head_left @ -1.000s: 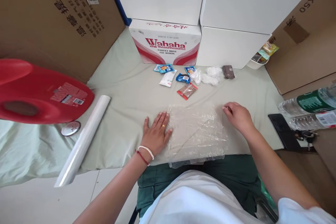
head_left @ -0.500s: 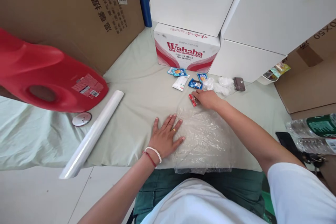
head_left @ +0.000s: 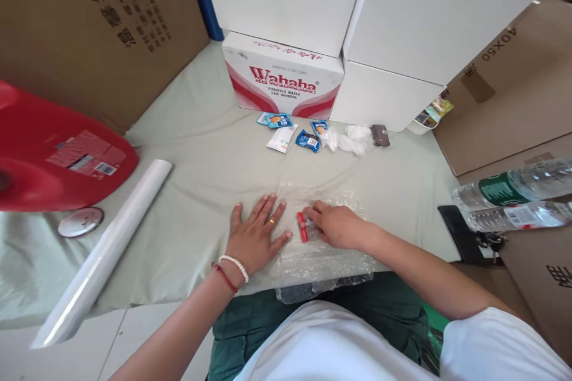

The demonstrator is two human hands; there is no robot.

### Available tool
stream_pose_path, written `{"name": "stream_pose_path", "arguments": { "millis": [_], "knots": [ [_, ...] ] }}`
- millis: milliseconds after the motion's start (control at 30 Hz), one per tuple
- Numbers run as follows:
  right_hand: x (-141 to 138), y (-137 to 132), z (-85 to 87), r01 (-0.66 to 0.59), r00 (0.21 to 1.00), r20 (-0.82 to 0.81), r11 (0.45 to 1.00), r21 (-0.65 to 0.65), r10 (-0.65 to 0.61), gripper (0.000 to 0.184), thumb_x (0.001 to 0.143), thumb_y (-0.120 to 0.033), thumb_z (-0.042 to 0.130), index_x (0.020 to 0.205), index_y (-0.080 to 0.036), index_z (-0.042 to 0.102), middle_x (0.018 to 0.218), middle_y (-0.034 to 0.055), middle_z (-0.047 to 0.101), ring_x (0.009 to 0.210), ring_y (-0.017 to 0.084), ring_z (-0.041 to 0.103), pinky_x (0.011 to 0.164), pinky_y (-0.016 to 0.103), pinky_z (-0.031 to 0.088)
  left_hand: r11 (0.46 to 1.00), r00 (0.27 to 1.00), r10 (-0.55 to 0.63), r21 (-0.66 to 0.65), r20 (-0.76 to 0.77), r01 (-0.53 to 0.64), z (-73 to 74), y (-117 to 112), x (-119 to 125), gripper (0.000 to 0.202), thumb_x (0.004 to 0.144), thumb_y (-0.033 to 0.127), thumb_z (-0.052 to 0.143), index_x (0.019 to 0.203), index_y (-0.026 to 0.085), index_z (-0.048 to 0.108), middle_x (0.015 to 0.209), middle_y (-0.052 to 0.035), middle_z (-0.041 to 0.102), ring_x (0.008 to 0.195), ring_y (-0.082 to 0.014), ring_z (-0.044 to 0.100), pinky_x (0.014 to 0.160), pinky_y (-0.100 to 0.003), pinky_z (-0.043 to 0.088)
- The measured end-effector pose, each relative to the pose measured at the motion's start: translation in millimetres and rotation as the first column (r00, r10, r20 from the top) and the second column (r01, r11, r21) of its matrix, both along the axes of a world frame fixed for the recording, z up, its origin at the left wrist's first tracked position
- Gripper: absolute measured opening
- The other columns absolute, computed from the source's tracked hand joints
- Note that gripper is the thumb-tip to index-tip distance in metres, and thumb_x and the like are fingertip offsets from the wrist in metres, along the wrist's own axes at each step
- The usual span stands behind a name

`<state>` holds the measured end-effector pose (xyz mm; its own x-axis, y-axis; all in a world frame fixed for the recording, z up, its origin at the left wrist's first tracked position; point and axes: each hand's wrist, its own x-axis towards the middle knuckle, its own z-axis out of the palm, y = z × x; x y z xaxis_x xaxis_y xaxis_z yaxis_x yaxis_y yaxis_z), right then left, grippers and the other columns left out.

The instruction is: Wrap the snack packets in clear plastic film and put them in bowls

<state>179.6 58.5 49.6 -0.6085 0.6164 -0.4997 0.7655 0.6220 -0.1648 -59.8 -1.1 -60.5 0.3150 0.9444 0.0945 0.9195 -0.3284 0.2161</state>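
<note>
My left hand [head_left: 254, 236] lies flat with fingers spread, at the left edge of a sheet of clear plastic film [head_left: 333, 262]. Over the middle of that film, my right hand [head_left: 336, 225] has its fingers closed on a small packet [head_left: 302, 227] with a red end and a clear part. What the packet contains is hidden by the fingers. Farther back lie a dark blue packet [head_left: 308, 141], light blue packets [head_left: 279, 121], a white packet [head_left: 282, 138], crumpled clear wrappers [head_left: 351, 144] and a brown packet [head_left: 380, 135].
At the left are a white film roll [head_left: 109, 244], a round disc [head_left: 81, 222] and a red jug [head_left: 67, 149]. A Wahaha carton [head_left: 283, 80] stands at the back. Plastic bottles [head_left: 503, 189] and a black phone-like object [head_left: 460, 235] lie right.
My right hand has brought the red-ended packet from near the wrappers back toward me, over the film. My left hand stays flat beside the film. The camera view has shifted.
</note>
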Motion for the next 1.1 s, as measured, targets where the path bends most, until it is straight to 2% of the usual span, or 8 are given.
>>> {"name": "stream_pose_path", "arguments": {
  "millis": [100, 167, 267, 367, 467, 567, 833, 1100],
  "knots": [
    [10.8, 14.4, -4.6, 0.094, 0.988, -0.125, 0.996, -0.005, -0.094, 0.059, 0.097, -0.039, 0.062, 0.153, -0.027, 0.050, 0.150, 0.0102, 0.056, 0.112, 0.028, 0.068, 0.087, 0.037, 0.054, 0.999, 1.000, -0.025, 0.020, 0.003, 0.025, -1.1, 1.4, -4.7, 0.065, 0.102, 0.057, 0.043, 0.160, 0.027, 0.044, 0.170, -0.0153, 0.034, 0.154, -0.0373, 0.040, 0.125, -0.073, 0.004],
    [23.3, 42.2, -1.1, 0.294, 0.942, -0.216, 0.942, 0.163, -0.257, 0.052, 0.103, -0.044, 0.053, 0.152, -0.025, 0.053, 0.152, 0.0119, 0.055, 0.125, 0.032, 0.060, 0.100, 0.042, 0.052, 0.999, 0.999, -0.032, 0.031, 0.002, 0.032, -0.8, 1.8, -6.2, 0.064, 0.102, 0.056, 0.043, 0.160, 0.028, 0.045, 0.170, -0.0153, 0.035, 0.154, -0.0366, 0.040, 0.126, -0.071, 0.004],
    [38.5, 100.5, -3.3, 0.605, 0.796, -0.338, 0.661, 0.444, -0.502, 0.068, 0.103, -0.054, 0.050, 0.160, -0.017, 0.042, 0.166, 0.0213, 0.034, 0.148, 0.042, 0.035, 0.114, 0.056, 0.040, 0.999, 1.000, -0.028, 0.045, -0.002, 0.028, -0.3, 1.9, -6.2, 0.063, 0.101, 0.055, 0.045, 0.159, 0.030, 0.047, 0.169, -0.0147, 0.037, 0.153, -0.0360, 0.042, 0.126, -0.070, 0.006],
    [42.8, 155.4, -23.7, 0.777, 0.623, -0.387, 0.482, 0.405, -0.680, 0.094, 0.095, -0.072, 0.053, 0.168, -0.020, 0.023, 0.174, 0.0245, 0.010, 0.157, 0.048, 0.015, 0.112, 0.066, 0.039, 0.998, 1.000, -0.024, 0.055, 0.002, 0.024, -0.9, 2.0, -5.7, 0.063, 0.101, 0.054, 0.045, 0.159, 0.030, 0.046, 0.168, -0.0144, 0.038, 0.152, -0.0369, 0.044, 0.126, -0.072, 0.008],
    [42.4, 187.5, -53.8, 0.798, 0.595, -0.321, 0.496, 0.342, -0.737, 0.095, 0.093, -0.075, 0.053, 0.168, -0.027, 0.021, 0.177, 0.0195, 0.001, 0.159, 0.048, 0.010, 0.111, 0.069, 0.039, 0.998, 1.000, -0.018, 0.054, 0.002, 0.018, -1.6, 2.0, -5.7, 0.063, 0.101, 0.054, 0.046, 0.160, 0.030, 0.045, 0.169, -0.0145, 0.038, 0.152, -0.0376, 0.044, 0.126, -0.072, 0.010],
    [48.3, 201.6, -78.0, 0.755, 0.642, -0.260, 0.534, 0.382, -0.721, 0.072, 0.103, -0.057, 0.043, 0.165, -0.024, 0.031, 0.177, 0.0175, 0.006, 0.160, 0.042, 0.013, 0.116, 0.068, 0.033, 0.998, 1.000, -0.019, 0.053, -0.007, 0.020, -1.0, 2.1, -5.9, 0.063, 0.102, 0.053, 0.046, 0.160, 0.029, 0.045, 0.169, -0.0140, 0.037, 0.152, -0.0359, 0.043, 0.126, -0.071, 0.008],
    [61.8, 245.6, -86.7, 0.788, 0.583, -0.396, 0.377, 0.486, -0.709, 0.067, 0.104, -0.043, 0.036, 0.163, -0.012, 0.030, 0.170, 0.0272, 0.023, 0.150, 0.042, 0.031, 0.114, 0.064, 0.034, 0.997, 0.999, -0.020, 0.069, -0.030, 0.022, 2.5, 2.1, -6.4, 0.061, 0.103, 0.053, 0.044, 0.159, 0.028, 0.047, 0.168, -0.0129, 0.038, 0.152, -0.0328, 0.045, 0.128, -0.067, 0.005],
    [55.3, 252.6, -77.1, 0.726, 0.680, -0.291, 0.562, 0.395, -0.673, 0.078, 0.101, -0.060, 0.041, 0.167, -0.022, 0.026, 0.173, 0.0170, 0.026, 0.157, 0.047, 0.015, 0.118, 0.075, 0.023, 0.999, 1.000, -0.027, 0.038, -0.007, 0.027, 4.0, 1.7, -6.3, 0.061, 0.103, 0.052, 0.044, 0.160, 0.029, 0.044, 0.169, -0.0136, 0.037, 0.153, -0.0350, 0.043, 0.127, -0.069, 0.009]
  ]
}}
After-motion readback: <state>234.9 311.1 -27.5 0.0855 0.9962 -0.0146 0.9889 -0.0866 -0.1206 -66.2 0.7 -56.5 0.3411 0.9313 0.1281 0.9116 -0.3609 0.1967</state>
